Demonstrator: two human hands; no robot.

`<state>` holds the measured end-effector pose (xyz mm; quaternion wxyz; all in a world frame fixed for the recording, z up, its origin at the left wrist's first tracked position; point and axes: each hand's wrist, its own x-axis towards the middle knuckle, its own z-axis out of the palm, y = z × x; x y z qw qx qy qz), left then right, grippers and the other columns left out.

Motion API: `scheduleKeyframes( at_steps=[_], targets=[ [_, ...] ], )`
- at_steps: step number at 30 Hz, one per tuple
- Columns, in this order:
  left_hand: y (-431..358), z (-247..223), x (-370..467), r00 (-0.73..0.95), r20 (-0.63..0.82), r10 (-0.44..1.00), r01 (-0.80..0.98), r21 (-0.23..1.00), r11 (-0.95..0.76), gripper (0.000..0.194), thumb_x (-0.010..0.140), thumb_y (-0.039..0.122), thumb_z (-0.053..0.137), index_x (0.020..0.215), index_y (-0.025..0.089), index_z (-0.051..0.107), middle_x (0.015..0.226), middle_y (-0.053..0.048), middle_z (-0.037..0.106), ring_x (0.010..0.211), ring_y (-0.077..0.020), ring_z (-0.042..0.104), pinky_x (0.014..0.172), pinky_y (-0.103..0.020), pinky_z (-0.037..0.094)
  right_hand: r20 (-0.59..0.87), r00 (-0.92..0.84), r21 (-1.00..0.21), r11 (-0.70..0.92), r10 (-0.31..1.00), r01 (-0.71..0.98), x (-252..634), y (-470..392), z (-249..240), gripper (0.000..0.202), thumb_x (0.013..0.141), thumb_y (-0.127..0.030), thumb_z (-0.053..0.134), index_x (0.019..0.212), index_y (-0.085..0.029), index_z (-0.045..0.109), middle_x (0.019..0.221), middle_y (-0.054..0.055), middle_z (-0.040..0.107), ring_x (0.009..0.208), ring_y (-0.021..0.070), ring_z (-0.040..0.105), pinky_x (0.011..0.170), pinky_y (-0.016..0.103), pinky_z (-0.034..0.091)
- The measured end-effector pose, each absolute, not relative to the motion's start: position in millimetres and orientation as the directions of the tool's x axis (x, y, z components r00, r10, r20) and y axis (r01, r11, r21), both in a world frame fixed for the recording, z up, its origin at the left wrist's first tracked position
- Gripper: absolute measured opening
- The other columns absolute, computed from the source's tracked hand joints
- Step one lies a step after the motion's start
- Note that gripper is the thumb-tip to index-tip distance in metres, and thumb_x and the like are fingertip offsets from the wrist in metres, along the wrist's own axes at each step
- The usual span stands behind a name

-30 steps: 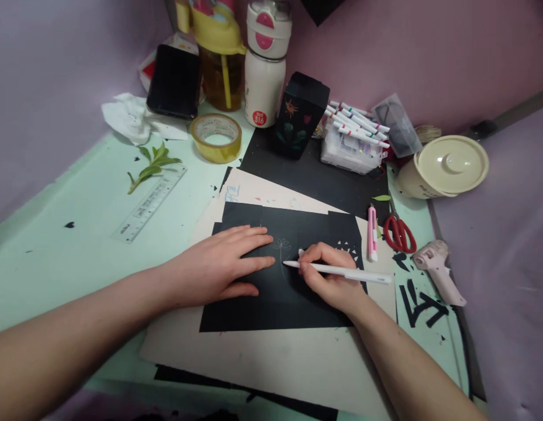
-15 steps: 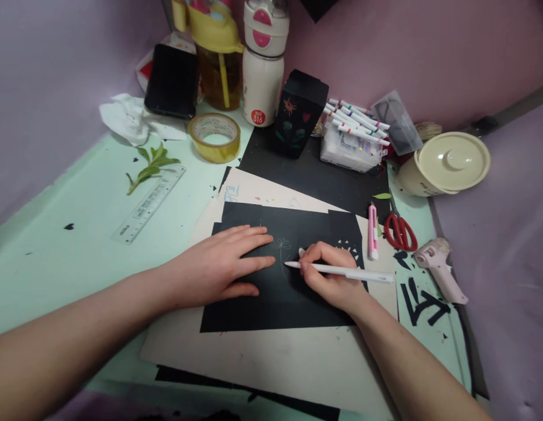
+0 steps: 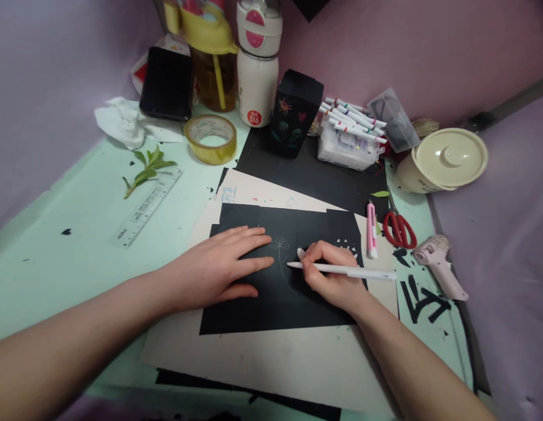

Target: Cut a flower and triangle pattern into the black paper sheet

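A sheet of black paper lies on a larger pale board. My left hand rests flat on the paper's left part, fingers spread, holding nothing. In my right hand is a white pen, gripped near its tip, which points left at the paper. Whether the tip touches the paper I cannot tell. Between the hands a thin light line drawing of a flower with a stem shows on the black. Small pale triangles show at the paper's right side, beyond my right hand.
To the right lie a pink cutter, red-handled scissors, a glue gun and black paper strips. Tape, a ruler and a leafy sprig are at left. Behind stand a bottle, a black box and markers.
The pen tip has shifted slightly right, away from the flower's stem. My left hand stays flat in place. The whole view has moved a little.
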<state>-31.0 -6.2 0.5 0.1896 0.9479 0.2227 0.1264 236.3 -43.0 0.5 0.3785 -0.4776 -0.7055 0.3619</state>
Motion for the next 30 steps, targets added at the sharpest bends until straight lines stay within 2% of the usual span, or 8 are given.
scheduleKeyframes(
  at_steps=[5,9,17,30],
  targets=[
    [-2,0,-29,0.872,0.157,0.463,0.379,0.38,-0.844,0.045,0.093,0.043,0.063,0.132,0.022,0.059,0.147,-0.015,0.05,0.138,-0.0359,0.045,0.111,-0.056,0.042,0.176,-0.237,-0.876,0.262,0.955,0.405,237,-43,-1,0.017,0.079,-0.012,0.058,0.067,-0.022,0.051,0.063,-0.003,0.058,0.054,0.0113,0.051,0.053,0.025,0.04],
    [-2,5,-23,0.87,0.136,0.473,0.399,0.367,-0.84,0.041,0.093,0.04,0.062,0.127,0.017,0.062,0.144,-0.016,0.053,0.136,-0.0361,0.047,0.111,-0.056,0.042,0.162,-0.223,-0.872,0.245,0.961,0.423,238,-42,-4,0.016,0.079,-0.014,0.057,0.067,-0.022,0.05,0.064,-0.003,0.057,0.056,0.0119,0.052,0.055,0.025,0.04],
    [-29,9,-18,0.749,0.091,0.656,0.574,0.406,-0.711,0.04,0.093,0.04,0.064,0.126,0.018,0.062,0.148,-0.014,0.051,0.142,-0.0318,0.041,0.118,-0.057,0.032,0.196,-0.17,-0.827,0.256,0.966,0.5,236,-42,-7,0.02,0.081,-0.019,0.058,0.064,-0.021,0.046,0.059,-0.004,0.054,0.054,0.0112,0.047,0.053,0.024,0.036],
    [-24,4,-19,0.748,0.091,0.657,0.563,0.438,-0.701,0.043,0.092,0.043,0.065,0.129,0.023,0.062,0.151,-0.01,0.048,0.144,-0.0288,0.039,0.121,-0.053,0.025,0.19,-0.133,-0.819,0.231,0.973,0.525,235,-39,-6,0.016,0.08,-0.023,0.056,0.065,-0.021,0.049,0.055,-0.005,0.051,0.052,0.0108,0.045,0.053,0.023,0.034]
  ],
)
